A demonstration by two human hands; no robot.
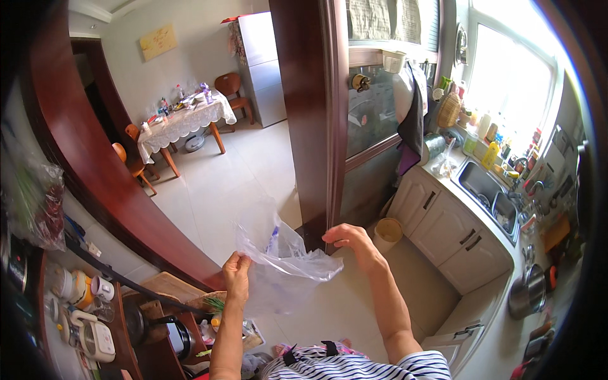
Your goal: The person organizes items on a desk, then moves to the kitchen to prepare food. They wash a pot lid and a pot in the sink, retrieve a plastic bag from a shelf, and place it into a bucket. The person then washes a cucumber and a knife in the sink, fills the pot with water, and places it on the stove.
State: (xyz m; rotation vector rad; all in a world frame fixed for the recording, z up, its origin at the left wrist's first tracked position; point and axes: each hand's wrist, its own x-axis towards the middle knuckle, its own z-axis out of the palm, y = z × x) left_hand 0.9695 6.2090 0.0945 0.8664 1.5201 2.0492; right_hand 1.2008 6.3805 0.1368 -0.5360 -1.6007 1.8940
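Note:
A clear plastic bag [289, 266] with a small blue-purple print hangs in front of me, its mouth spread partly apart. My left hand [236, 275] pinches the bag's upper left edge between thumb and fingers. To the right, my right hand [349, 237] is raised just above and beside the bag's right corner, fingers bent and apart, with nothing seen in it.
A doorway with a dark red wooden frame [306, 118] opens onto a room with a cloth-covered table [190, 118]. At right are a double sink [489, 194], white cabinets and a bucket [388, 232]. Shelves [128, 327] with kitchenware stand at lower left.

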